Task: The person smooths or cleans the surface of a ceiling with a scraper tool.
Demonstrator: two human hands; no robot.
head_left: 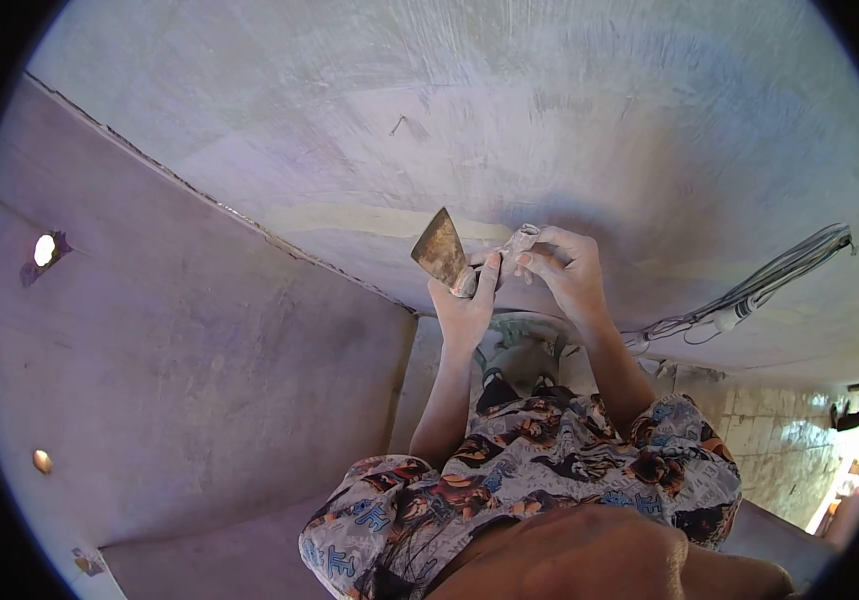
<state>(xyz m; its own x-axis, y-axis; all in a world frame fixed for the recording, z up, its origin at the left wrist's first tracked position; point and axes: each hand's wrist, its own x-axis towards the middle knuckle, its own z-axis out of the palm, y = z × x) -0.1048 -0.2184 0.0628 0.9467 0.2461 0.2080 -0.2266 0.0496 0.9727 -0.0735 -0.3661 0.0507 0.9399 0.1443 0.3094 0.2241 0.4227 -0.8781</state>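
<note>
A scraper (441, 248) with a worn, rust-brown triangular blade points up and to the left. My left hand (468, 305) is wrapped round its handle, thumb raised. Close beside it on the right, my right hand (570, 268) pinches a small whitish, crumpled-looking piece (522, 240); what it is cannot be made out. The fingertips of both hands are near each other at this piece. Pale dust coats the fingers.
A streaked plastered wall (570, 130) rises in front, with a purplish surface (200, 370) at the left. Bundled cables (780, 272) hang at the right. Below the hands stands a greenish container or seat (528, 355), partly hidden. Tiles (765, 430) show at lower right.
</note>
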